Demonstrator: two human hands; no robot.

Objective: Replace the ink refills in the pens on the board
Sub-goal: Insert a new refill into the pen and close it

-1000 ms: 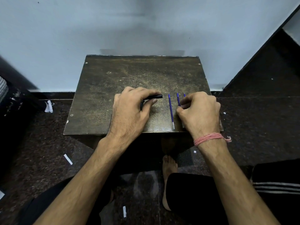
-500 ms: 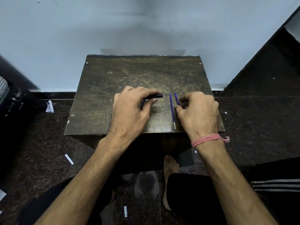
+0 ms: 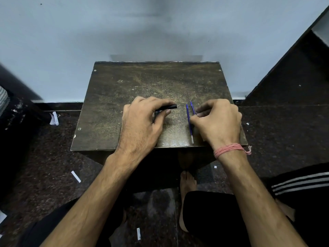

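The left hand [image 3: 142, 122] lies knuckles-up just left of the frame's centre, fingers curled down and closed around a black pen [image 3: 168, 107]. Forefinger lies along the top, thumb presses from below. Only the pen's blunt end shows, sticking out past the fingertips; its long axis runs left to right, that end pointing toward the right of the frame.

The right hand [image 3: 217, 122] sits right of centre, also knuckles-up, fingers bent inward and pinched together on a blue refill [image 3: 192, 107]. That refill slants, its free end pointing up and slightly left toward the wall; its lower part is hidden under the hand. A pink thread band [image 3: 228, 150] circles the wrist.

Just left of it a second refill [image 3: 189, 124] lies flat on the surface [image 3: 124, 90], long axis running near to far, pale tip toward the near edge. The thumb tip is right against it, though I cannot tell if they touch.

The surface is a worn dark board standing against a pale wall [image 3: 71, 41]. Below it is a dark speckled floor [image 3: 44, 166] with white paper scraps [image 3: 76, 176] scattered about, and a bare foot [image 3: 187, 186] lower centre.
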